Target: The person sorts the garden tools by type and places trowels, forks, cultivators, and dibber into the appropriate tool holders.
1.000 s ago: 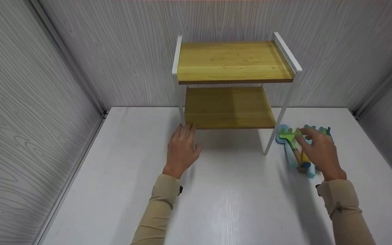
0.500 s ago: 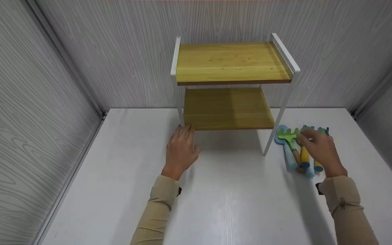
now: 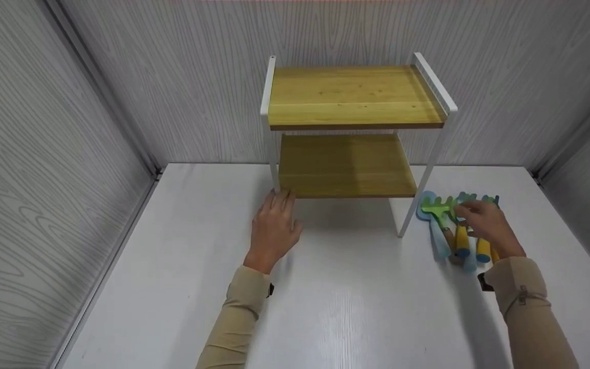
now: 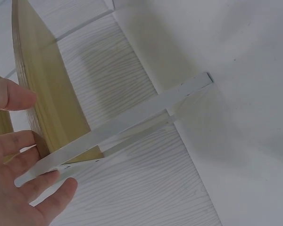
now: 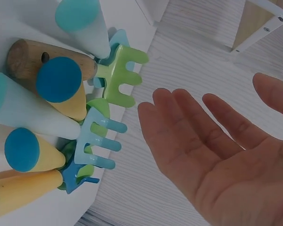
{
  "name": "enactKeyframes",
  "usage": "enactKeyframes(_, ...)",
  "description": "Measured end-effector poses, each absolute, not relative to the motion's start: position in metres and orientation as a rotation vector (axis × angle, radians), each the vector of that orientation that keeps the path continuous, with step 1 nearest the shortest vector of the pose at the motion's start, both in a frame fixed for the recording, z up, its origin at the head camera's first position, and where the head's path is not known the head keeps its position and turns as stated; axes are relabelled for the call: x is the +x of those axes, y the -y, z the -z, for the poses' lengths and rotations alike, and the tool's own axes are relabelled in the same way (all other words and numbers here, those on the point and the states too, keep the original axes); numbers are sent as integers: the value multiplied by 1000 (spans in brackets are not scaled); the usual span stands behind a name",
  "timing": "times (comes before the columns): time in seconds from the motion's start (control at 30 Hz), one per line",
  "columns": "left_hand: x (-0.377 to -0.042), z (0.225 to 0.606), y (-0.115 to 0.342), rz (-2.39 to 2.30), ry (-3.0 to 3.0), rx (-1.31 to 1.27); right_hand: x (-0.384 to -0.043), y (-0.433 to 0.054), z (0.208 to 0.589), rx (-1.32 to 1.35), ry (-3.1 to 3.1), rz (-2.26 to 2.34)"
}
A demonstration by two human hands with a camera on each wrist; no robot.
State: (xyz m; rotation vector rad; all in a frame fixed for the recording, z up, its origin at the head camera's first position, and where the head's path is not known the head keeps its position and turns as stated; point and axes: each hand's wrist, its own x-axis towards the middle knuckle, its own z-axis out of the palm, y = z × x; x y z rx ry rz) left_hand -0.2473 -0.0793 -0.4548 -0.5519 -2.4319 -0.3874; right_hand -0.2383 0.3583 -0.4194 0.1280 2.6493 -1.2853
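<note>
A two-tier shelf rack (image 3: 356,113) with wooden boards and a white frame stands at the back of the table. My left hand (image 3: 273,230) rests against its left front post (image 4: 132,110) at the lower board's corner. In the left wrist view its fingers lie on both sides of the post, loosely extended, and the thumb stands apart. My right hand (image 3: 489,225) hovers over a pile of small garden tools, relaxed and holding nothing. Nearest to it are a green hand rake (image 5: 120,77) with a wooden handle and a light blue hand rake (image 5: 92,141).
Several blue, yellow and pale blue handles, such as a yellow handle (image 3: 462,241), point toward me beside the rack's right leg (image 3: 418,200). The white table (image 3: 325,297) has grey wood-grain walls (image 3: 213,82) at its back and sides.
My right hand has drawn slightly right and back toward me, so more yellow handles show beneath it. The left hand stays at the post, and the view shifts slightly.
</note>
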Motion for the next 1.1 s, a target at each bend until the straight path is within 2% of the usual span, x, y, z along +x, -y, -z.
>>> enactKeyframes(0.4, -246, 457, 80, 374, 2440, -529, -251, -360, 430, 248, -2391, 1382)
enactKeyframes(1.1, -245, 455, 78, 394, 2488, -512, -249, -367, 434, 311, -2277, 1346)
